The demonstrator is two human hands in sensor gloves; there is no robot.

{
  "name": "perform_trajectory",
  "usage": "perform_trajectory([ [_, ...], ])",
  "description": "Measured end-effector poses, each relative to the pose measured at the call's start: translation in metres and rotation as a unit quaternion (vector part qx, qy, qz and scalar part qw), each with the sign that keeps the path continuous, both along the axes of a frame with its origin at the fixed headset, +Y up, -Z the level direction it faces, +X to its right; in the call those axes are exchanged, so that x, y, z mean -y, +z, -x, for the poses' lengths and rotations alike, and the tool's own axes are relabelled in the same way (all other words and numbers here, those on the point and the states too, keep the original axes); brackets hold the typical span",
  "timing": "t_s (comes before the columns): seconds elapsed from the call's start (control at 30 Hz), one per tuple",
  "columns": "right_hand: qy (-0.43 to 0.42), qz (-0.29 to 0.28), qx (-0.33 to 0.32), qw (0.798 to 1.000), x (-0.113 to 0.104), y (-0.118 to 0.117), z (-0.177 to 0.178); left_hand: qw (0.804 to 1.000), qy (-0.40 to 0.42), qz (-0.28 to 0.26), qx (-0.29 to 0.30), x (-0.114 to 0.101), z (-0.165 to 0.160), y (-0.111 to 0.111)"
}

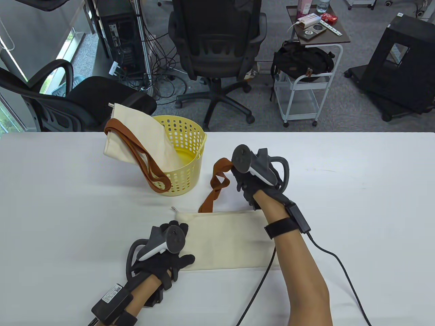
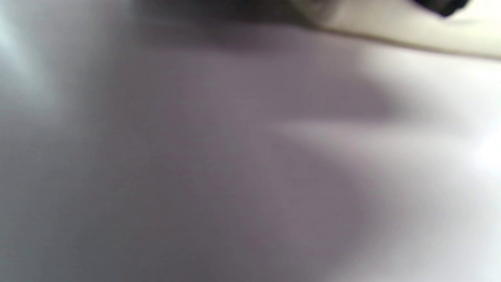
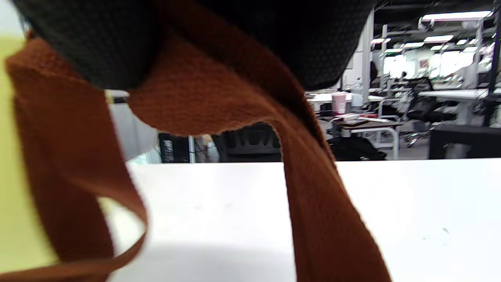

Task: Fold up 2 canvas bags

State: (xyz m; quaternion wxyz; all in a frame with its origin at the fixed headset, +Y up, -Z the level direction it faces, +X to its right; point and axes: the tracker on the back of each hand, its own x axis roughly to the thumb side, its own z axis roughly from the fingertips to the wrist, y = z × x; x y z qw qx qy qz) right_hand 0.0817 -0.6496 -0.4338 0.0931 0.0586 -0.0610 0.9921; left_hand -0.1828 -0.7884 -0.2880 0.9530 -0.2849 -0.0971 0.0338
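A cream canvas bag (image 1: 227, 239) lies flat on the white table (image 1: 357, 176) near the front middle. My left hand (image 1: 170, 253) presses down on its left end; in the left wrist view only a blurred strip of the bag (image 2: 411, 27) shows. My right hand (image 1: 249, 176) holds the bag's brown straps (image 1: 217, 183) lifted above the table beyond the bag; the straps (image 3: 242, 102) hang from my glove in the right wrist view. A second cream bag (image 1: 139, 142) with brown straps (image 1: 142, 159) sits in the yellow basket (image 1: 190, 159), hanging over its rim.
The yellow basket stands at the table's far left-middle, just left of my right hand. A cable (image 1: 343, 271) runs from my right wrist over the table. Office chairs (image 1: 217, 47) and a cart (image 1: 306, 85) stand beyond the table's far edge.
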Motion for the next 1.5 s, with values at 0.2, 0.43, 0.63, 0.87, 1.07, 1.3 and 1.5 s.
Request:
perform_trajectory([
  [0.2,-0.097,0.002,-0.06,0.994,-0.027,0.082,-0.017,1.0,-0.007,0.0,-0.002,-0.001,-0.001,0.001],
  [0.43,-0.094,0.018,-0.159,0.983,-0.011,0.161,-0.029,1.0,-0.008,-0.002,-0.005,-0.001,-0.001,0.001],
  [0.63,-0.022,0.04,-0.235,0.971,0.024,0.197,-0.023,1.0,-0.014,-0.002,-0.008,-0.002,-0.001,0.001],
  [0.87,0.102,0.059,-0.275,0.954,0.072,0.221,-0.005,1.0,-0.026,-0.006,-0.012,-0.002,-0.001,0.002],
  [1.07,0.13,0.088,-0.291,0.944,0.085,0.225,-0.013,1.0,-0.018,-0.002,-0.013,-0.001,0.001,0.001],
  [1.3,-0.022,0.03,-0.12,0.992,0.056,0.202,-0.075,1.0,-0.007,-0.003,-0.014,-0.002,0.001,0.001],
  [1.5,0.071,0.065,0.009,0.995,0.095,0.175,-0.109,1.0,0.008,-0.013,-0.01,-0.003,0.002,0.0],
])
